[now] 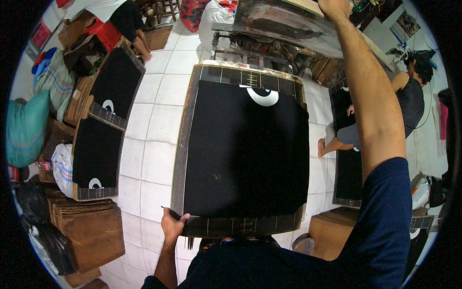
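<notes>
In front of me lies a flat board with marked borders (248,225), with black fabric (245,154) spread over it. Near the fabric's far edge is a white crescent-like print (263,97). My left hand (174,223) grips the board's near left corner, thumb on top and fingers around the edge. My right arm stretches far forward, and my right hand (336,8) is closed on the edge of a stained printing screen frame (284,21) beyond the board. Its fingertips are partly cut off by the picture's top edge.
More boards with black fabric (98,154) line the left and right sides. A stack of brown boards (89,236) stands at the near left, beside sacks (29,127). One person (411,101) sits at the right; another person's legs (137,36) show at the far left. White tiles (156,125) cover the floor.
</notes>
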